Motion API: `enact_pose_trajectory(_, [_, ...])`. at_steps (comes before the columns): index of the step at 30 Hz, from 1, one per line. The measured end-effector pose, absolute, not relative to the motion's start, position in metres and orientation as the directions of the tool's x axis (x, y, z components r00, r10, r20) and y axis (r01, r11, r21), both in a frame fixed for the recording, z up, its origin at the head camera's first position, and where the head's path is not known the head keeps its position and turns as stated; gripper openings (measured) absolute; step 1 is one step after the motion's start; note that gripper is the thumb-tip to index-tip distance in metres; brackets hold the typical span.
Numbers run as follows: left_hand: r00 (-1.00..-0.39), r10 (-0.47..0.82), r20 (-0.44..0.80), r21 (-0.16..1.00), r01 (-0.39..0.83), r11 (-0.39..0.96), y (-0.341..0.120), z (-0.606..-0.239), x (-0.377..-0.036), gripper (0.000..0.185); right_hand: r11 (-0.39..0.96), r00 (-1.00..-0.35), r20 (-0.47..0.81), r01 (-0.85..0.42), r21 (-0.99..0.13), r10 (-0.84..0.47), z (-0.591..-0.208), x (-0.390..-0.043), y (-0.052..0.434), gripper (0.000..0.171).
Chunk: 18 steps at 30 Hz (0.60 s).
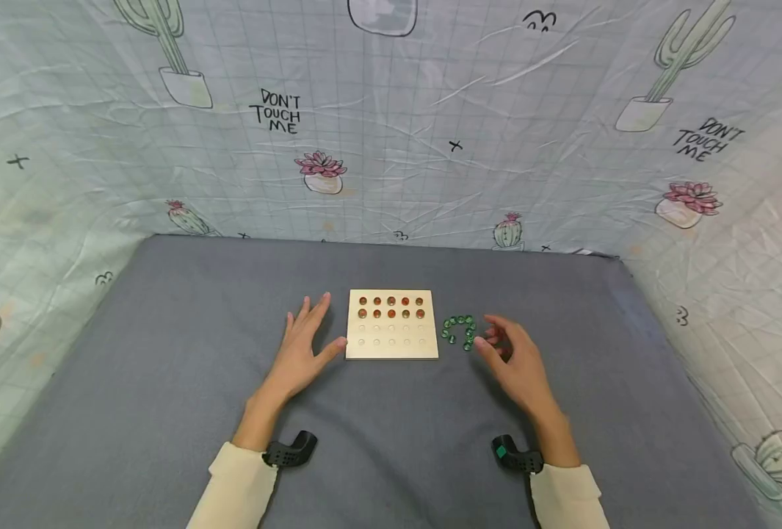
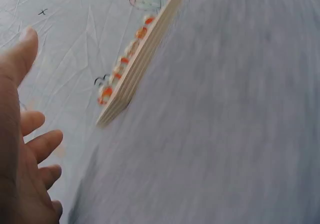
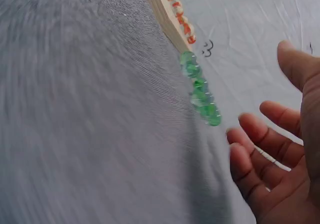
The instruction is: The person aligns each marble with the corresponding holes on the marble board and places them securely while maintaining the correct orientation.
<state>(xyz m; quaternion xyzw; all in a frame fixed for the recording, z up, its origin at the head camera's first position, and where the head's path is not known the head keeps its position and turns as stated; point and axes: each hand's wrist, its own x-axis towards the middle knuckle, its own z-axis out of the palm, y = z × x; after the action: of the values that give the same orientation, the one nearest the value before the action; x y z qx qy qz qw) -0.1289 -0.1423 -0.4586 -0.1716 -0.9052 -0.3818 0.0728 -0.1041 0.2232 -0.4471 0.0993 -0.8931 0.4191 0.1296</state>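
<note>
A cluster of green glass beads (image 1: pixel 460 331) lies on the grey cloth (image 1: pixel 166 382) just right of the wooden board (image 1: pixel 393 351), whose two far rows of holes hold orange beads (image 1: pixel 391 307) while the near rows look bare — though the dimples are small and faint. The right hand (image 1: pixel 515 361) hovers just right of the green beads with fingers loosely spread, holding nothing that shows; its wrist view is blurred. The left hand (image 1: pixel 302 350) lies flat left of the board, fingers spread, thumb tip at the board's edge — whether touching, I cannot tell.
</note>
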Motion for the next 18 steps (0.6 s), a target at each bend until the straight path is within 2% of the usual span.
enact_pose_trajectory(4, [-0.927, 0.254, 0.276, 0.700, 0.375, 0.607, -0.132, -0.468, -0.135, 0.081, 0.536, -0.953, 0.301, -0.239, -0.810, 0.030, -0.460, -0.107, 0.222, 0.030])
enact_pose_trajectory(7, [-0.918, 0.250, 0.309, 0.683, 0.397, 0.613, -0.131, -0.475, -0.137, 0.077, 0.480, -0.957, 0.288, -0.234, -0.846, 0.040, -0.468, -0.109, 0.221, 0.022])
enact_pose_trajectory(14, [-0.886, 0.311, 0.345, 0.554, 0.459, 0.695, -0.131, -0.478, -0.136, 0.078, 0.508, -0.961, 0.276, -0.251, -0.824, -0.026, -0.473, -0.114, 0.222, 0.020])
enact_pose_trajectory(18, [-0.885, 0.323, 0.336, 0.526, 0.461, 0.715, -0.129, -0.478, -0.137, 0.078, 0.529, -0.958, 0.281, -0.265, -0.806, -0.051, -0.472, -0.113, 0.222, 0.021])
